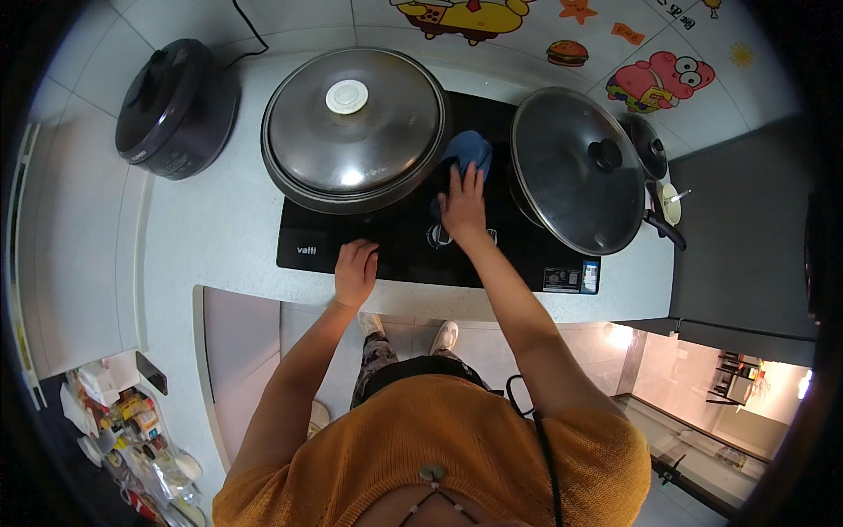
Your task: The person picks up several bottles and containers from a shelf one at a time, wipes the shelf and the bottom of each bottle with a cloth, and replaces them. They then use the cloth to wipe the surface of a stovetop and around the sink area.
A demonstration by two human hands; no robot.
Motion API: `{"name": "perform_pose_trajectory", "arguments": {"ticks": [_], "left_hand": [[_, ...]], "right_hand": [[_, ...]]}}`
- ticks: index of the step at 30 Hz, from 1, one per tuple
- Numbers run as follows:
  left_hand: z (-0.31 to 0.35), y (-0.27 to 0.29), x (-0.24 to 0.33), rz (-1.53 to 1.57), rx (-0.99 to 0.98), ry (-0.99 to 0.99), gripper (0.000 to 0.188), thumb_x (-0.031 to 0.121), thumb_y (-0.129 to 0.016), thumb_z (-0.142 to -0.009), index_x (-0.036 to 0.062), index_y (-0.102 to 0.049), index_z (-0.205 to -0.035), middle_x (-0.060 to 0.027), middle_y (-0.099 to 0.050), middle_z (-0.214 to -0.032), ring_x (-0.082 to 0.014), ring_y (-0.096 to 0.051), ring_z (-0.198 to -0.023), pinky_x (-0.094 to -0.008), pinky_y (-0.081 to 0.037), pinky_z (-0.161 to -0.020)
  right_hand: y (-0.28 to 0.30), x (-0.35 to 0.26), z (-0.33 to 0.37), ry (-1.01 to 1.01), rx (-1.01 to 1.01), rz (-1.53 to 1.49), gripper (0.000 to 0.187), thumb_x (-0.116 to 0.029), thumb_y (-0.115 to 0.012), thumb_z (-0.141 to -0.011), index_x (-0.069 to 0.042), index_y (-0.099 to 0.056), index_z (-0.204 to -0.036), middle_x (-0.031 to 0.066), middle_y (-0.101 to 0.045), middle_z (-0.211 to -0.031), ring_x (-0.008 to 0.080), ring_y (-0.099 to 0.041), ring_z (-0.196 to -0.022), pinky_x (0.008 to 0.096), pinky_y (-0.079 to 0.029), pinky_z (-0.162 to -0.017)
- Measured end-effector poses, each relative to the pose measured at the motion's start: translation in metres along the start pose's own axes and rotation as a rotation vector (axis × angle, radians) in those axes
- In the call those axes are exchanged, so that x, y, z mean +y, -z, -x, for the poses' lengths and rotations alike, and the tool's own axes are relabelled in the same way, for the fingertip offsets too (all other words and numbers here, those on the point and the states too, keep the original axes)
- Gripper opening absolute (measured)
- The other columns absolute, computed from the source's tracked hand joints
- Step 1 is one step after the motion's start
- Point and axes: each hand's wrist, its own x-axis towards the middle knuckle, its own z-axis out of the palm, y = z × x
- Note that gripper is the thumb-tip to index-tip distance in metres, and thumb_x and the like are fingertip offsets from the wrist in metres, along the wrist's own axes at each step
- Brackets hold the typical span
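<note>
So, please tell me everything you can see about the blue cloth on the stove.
The blue cloth looks soft and bunched up, not spread flat. It lies on the black glass stove top, in the gap between the big lidded wok and the dark lidded pan. The right hand presses on its near edge with spread fingers, covering part of it. The left hand rests on the stove's front edge, apart from the cloth.

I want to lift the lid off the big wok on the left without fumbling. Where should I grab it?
Take the silver lid by its round white knob at the centre, coming straight down from above. The dome is wide, smooth and shallow, so its rim gives fingers little purchase; the raised knob looks like the only graspable part.
</note>
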Motion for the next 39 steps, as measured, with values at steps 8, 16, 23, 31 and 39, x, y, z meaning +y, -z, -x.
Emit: {"name": "perform_pose_trajectory", "arguments": {"ticks": [8,16,23,31,39], "left_hand": [[0.001,0.001,0.000,-0.033,-0.055,-0.010,0.017,0.010,-0.055,-0.081,0.0023,-0.060,-0.095,-0.0150,-0.056,-0.094,-0.0336,-0.052,-0.086,-0.0403,-0.043,-0.076],[0.003,0.001,-0.003,-0.038,-0.066,-0.008,0.018,0.012,-0.057,-0.081,0.0031,-0.059,-0.096,-0.0147,-0.054,-0.095,-0.0333,-0.051,-0.086,-0.0408,-0.043,-0.075],[0.003,-0.002,-0.005,-0.054,-0.031,-0.060,0.017,0.011,-0.057,-0.081,0.0030,-0.059,-0.096,-0.0144,-0.054,-0.093,-0.0329,-0.050,-0.082,-0.0404,-0.043,-0.073],[0.007,-0.001,0.000,-0.094,0.001,-0.066,0.018,0.008,-0.059,-0.078,0.0027,-0.058,-0.096,-0.0142,-0.053,-0.096,-0.0326,-0.050,-0.089,-0.0396,-0.044,-0.078],[0.010,-0.004,0.001,-0.150,0.005,-0.111,0.016,0.010,-0.056,-0.082,0.0017,-0.058,-0.096,-0.0155,-0.053,-0.098,-0.0335,-0.050,-0.091,-0.0395,-0.042,-0.079]], "right_hand": [[-0.030,0.033,-0.085,0.382,-0.048,0.212,0.063,0.002,-0.056,-0.079,-0.008,-0.034,-0.137,0.0121,-0.021,-0.146,0.0330,-0.011,-0.136,0.0362,-0.021,-0.110],[-0.009,0.041,-0.136,0.028,0.042,0.518,0.052,-0.005,-0.043,-0.087,-0.009,-0.033,-0.138,0.0080,-0.025,-0.146,0.0294,-0.023,-0.133,0.0370,-0.026,-0.107],[0.001,0.052,-0.051,-0.075,-0.042,0.340,0.058,-0.003,-0.045,-0.086,-0.010,-0.026,-0.141,0.0080,-0.016,-0.148,0.0286,-0.023,-0.133,0.0318,-0.026,-0.108],[0.041,0.081,0.041,0.058,-0.146,0.092,0.056,0.009,-0.047,-0.076,-0.010,-0.046,-0.129,0.0058,-0.032,-0.143,0.0228,-0.033,-0.130,0.0310,-0.032,-0.105],[0.064,0.118,0.125,0.143,-0.126,0.049,0.059,0.011,-0.049,-0.070,-0.009,-0.049,-0.125,0.0118,-0.036,-0.139,0.0255,-0.035,-0.128,0.0325,-0.036,-0.102]]}}
